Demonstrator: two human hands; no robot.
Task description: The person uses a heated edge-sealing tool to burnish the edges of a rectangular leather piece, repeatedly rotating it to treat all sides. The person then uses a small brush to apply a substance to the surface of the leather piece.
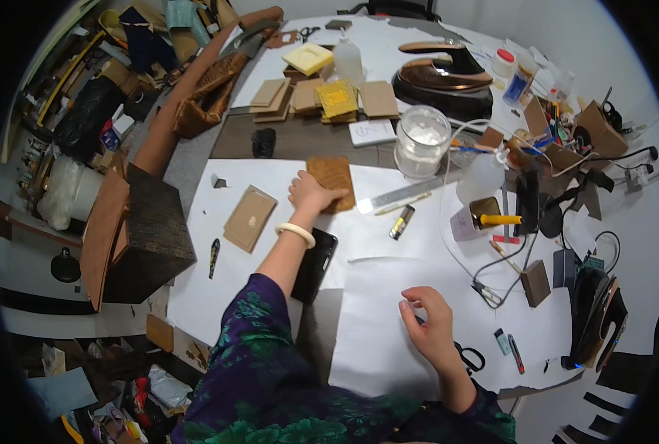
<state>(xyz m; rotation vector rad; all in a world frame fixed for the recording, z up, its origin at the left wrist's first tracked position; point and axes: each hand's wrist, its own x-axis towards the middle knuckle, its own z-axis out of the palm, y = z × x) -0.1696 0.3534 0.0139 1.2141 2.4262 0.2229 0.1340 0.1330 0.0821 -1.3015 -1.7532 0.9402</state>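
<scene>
My left hand (314,195) reaches over the table with its fingers apart, touching a mottled brown leather-like piece (332,172) with the thumb over it. A pale bangle (295,233) circles the wrist. Beneath that forearm lies a black phone-like slab (316,268). To its left are tan rectangular pieces (250,220). My right hand (428,325) hovers over a large white sheet (377,325), its fingers loosely bent and apart. Black-handled scissors (474,360) lie by that wrist; their blades are mostly hidden by the hand, where a dark tip shows.
A steel ruler (390,197), pencil (403,204) and lighter-like tube (402,222) lie ahead. Right of them stand a glass jar (423,142), bottle (482,177) and cables. Cutters (516,354) lie at right. A dark box (156,222) stands left; irons (444,81) sit farther back.
</scene>
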